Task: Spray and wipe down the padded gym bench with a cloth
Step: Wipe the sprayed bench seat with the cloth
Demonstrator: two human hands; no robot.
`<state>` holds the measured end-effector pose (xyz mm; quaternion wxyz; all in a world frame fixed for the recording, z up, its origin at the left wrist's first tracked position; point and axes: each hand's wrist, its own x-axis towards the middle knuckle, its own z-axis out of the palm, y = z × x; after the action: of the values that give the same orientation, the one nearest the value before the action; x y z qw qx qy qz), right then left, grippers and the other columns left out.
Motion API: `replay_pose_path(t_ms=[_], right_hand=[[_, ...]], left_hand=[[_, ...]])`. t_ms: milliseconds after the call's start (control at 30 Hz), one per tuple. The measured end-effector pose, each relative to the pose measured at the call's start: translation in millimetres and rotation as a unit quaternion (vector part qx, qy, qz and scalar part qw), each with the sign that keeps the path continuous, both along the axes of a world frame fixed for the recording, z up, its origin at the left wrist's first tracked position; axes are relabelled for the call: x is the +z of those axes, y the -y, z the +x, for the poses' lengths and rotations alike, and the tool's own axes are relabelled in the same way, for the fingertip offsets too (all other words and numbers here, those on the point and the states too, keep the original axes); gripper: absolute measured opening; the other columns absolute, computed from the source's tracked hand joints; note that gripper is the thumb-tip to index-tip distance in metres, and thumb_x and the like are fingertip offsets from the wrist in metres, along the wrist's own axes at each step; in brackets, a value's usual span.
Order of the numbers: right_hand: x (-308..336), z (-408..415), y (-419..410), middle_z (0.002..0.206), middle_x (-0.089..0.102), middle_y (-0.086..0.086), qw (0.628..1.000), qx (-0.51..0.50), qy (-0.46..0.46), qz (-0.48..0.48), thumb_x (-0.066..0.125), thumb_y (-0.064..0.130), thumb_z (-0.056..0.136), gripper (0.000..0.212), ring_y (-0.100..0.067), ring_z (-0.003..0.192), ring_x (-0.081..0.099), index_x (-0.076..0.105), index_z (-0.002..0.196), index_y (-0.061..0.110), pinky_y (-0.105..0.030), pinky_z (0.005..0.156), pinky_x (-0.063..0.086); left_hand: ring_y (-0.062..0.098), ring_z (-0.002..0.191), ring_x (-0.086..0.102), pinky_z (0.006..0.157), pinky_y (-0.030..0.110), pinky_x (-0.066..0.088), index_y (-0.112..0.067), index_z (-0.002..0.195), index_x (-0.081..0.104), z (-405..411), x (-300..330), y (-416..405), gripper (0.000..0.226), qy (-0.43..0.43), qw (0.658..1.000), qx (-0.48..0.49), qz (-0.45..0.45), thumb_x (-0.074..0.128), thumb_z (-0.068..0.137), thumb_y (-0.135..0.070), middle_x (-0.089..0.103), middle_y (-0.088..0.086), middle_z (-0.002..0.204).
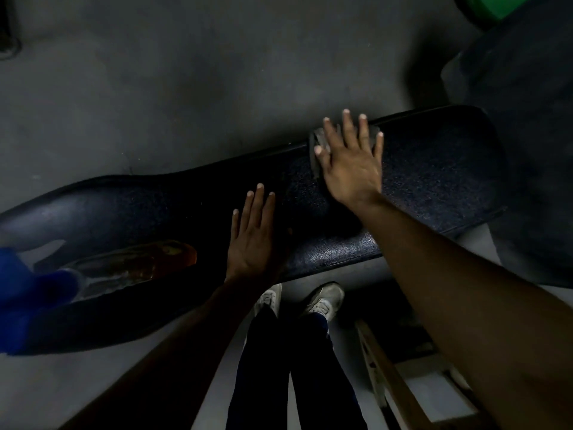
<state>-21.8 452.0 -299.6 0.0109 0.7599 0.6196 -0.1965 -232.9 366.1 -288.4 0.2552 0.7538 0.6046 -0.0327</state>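
Observation:
The dark padded gym bench [434, 181] runs across the view from lower left to upper right. My right hand [350, 162] lies flat with fingers spread on a grey cloth [316, 150], pressing it onto the bench near its far edge. Flat on the padding, near the front edge, rests my left hand [254, 240], with nothing in it. A clear spray bottle [130, 265] with amber liquid and a blue trigger head lies on its side on the bench at the left.
Grey floor [186, 72] lies beyond the bench. My legs and pale shoes [322, 301] stand under its front edge. A wooden frame [397, 383] sits on the floor at lower right. A dark bulky object [527, 88] and something green [496, 7] are at upper right.

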Motion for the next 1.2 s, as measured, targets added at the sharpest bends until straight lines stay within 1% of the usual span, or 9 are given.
replay_pose_path(t_ms=[100,200,333,433,667,733,833,1033,1200], right_hand=[[-0.4,-30.9,0.4,0.179,0.01,-0.002,0.995,0.101,0.002,0.018,0.027,0.051,0.111,0.061,-0.032,0.166,0.004,0.021,0.169,0.031,-0.06,0.13,0.002],[-2.7,-43.4,21.9,0.178,0.016,-0.003,0.984,0.173,0.002,0.045,0.028,0.051,0.11,0.062,-0.032,0.165,0.011,0.025,0.168,0.029,-0.06,0.13,0.008],[-1.3,-31.7,65.8,0.178,0.018,-0.002,0.97,0.234,0.012,0.059,0.033,0.054,0.109,0.063,-0.029,0.165,0.015,0.025,0.167,0.03,-0.06,0.13,0.015],[-3.2,-9.2,91.0,0.178,0.017,-0.001,0.98,0.192,0.027,0.05,0.031,0.054,0.109,0.064,-0.029,0.165,0.015,0.024,0.168,0.031,-0.06,0.13,0.017],[-4.9,-20.0,63.8,0.179,0.009,-0.002,0.998,-0.049,-0.001,0.044,0.027,0.05,0.112,0.061,-0.031,0.166,0.003,0.021,0.169,0.028,-0.06,0.131,0.002],[-5.9,-39.8,56.6,0.179,0.011,-0.004,0.998,-0.037,-0.004,0.047,0.027,0.05,0.111,0.062,-0.032,0.165,0.005,0.022,0.169,0.027,-0.061,0.13,0.002],[-5.0,-65.1,66.7,0.178,0.014,-0.003,0.996,0.063,0.005,0.059,0.028,0.049,0.111,0.062,-0.032,0.165,0.009,0.023,0.169,0.026,-0.061,0.13,0.007],[-3.7,-69.0,146.1,0.179,0.014,0.0,0.979,0.2,0.01,0.044,0.031,0.048,0.109,0.064,-0.028,0.165,0.01,0.02,0.169,0.028,-0.059,0.13,0.014],[-1.7,-31.6,191.7,0.179,0.006,0.002,0.99,0.143,0.007,0.013,0.028,0.049,0.11,0.064,-0.026,0.166,0.002,0.014,0.169,0.032,-0.058,0.132,0.011]], left_hand=[[0.017,0.154,-0.006,0.124,0.047,0.002,-0.017,0.159,0.01,-6.7,-4.3,-2.9,0.074,-0.018,1.0,0.005,-0.024,0.041,0.099,-0.045,-0.004,0.001,0.168],[0.017,0.154,-0.006,0.123,0.042,-0.002,-0.016,0.159,0.011,-8.9,1.1,-3.8,0.084,-0.015,0.999,0.031,-0.03,0.015,0.087,-0.059,-0.004,0.001,0.167],[0.018,0.154,-0.004,0.123,0.043,0.002,-0.015,0.159,0.013,-12.3,11.5,3.8,0.087,0.0,0.999,0.035,-0.016,0.012,0.086,-0.061,-0.001,0.002,0.168],[0.02,0.154,0.001,0.123,0.044,0.008,-0.014,0.159,0.016,-15.1,7.5,5.6,0.083,0.003,0.999,0.034,-0.006,0.018,0.089,-0.06,0.003,0.003,0.168],[0.021,0.154,0.006,0.122,0.044,0.01,-0.014,0.158,0.02,-19.1,-6.8,7.4,0.076,0.003,0.999,0.036,0.021,0.03,0.094,-0.055,0.009,0.004,0.168],[0.022,0.154,0.008,0.121,0.045,0.01,-0.013,0.157,0.022,-21.6,-9.6,11.7,0.074,0.014,0.999,0.038,0.025,0.033,0.095,-0.053,0.012,0.005,0.167],[0.022,0.154,0.008,0.121,0.045,0.01,-0.011,0.156,0.023,-26.0,-10.3,19.5,0.071,0.041,0.998,0.037,0.02,0.033,0.097,-0.049,0.013,0.007,0.167],[0.018,0.154,0.003,0.123,0.041,0.005,-0.013,0.157,0.02,-40.0,1.6,30.0,0.065,0.064,0.997,0.042,0.0,0.038,0.102,-0.042,0.009,0.004,0.167],[0.017,0.154,0.003,0.123,0.04,0.004,-0.013,0.156,0.022,-49.4,3.9,36.9,0.068,0.08,0.996,0.031,-0.001,0.04,0.098,-0.042,0.009,0.003,0.167]])
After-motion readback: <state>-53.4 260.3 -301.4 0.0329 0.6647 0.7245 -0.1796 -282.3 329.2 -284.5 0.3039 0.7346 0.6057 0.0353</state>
